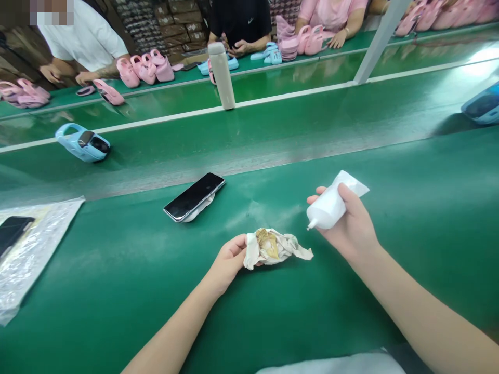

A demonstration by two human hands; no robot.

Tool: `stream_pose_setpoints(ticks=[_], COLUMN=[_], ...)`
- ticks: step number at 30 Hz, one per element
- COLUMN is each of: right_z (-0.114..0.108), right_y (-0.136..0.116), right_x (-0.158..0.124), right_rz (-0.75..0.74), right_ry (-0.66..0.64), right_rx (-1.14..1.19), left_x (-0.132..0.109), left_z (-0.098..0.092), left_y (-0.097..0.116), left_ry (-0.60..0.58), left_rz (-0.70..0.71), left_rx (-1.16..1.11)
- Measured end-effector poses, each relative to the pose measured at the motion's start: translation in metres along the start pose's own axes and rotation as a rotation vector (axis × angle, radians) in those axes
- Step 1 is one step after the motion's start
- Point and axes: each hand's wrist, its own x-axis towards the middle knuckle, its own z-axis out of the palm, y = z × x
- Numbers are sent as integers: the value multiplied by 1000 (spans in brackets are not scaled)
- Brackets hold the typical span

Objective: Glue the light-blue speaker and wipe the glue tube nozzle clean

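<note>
In my right hand [353,223] is a white squeeze bottle [327,209], tilted so its narrow nozzle points down and to the left. My left hand [230,259] pinches the left edge of a crumpled off-white cloth [288,248] with a yellowish-brown stained patch in its middle. The cloth is just above or on the green work surface [156,296]; I cannot tell which. A gap separates the nozzle from the cloth. Beyond my left hand lies a black-screened smartphone [195,196], resting on something whitish [200,209].
A blue clog [83,143] and an upright beige bottle [223,78] stand on the green belt beyond. Another blue clog [483,106] is at far right. At left, a dark phone [13,234] lies on a plastic-covered sheet [47,249]. Several people sit opposite among pink clogs [146,67].
</note>
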Motion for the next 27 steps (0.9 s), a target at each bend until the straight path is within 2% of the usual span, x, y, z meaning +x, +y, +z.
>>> stream_pose_setpoints(ticks=[5,13,21,27], right_z=[0,6,11,14], right_y=[1,8,21,26], right_x=[-2,-11,-22,-26], right_rz=[12,-68,-117,-153], right_ry=[-44,-141,-228,-275], right_rx=[21,-99,-287,-326], left_x=[-1,-7,-3,-7], left_z=[0,13,4,8], left_y=[-1,2,0,6], left_ry=[-30,-45,-127,-182], left_rz=[14,36,24,21], left_rx=[44,81,127,175])
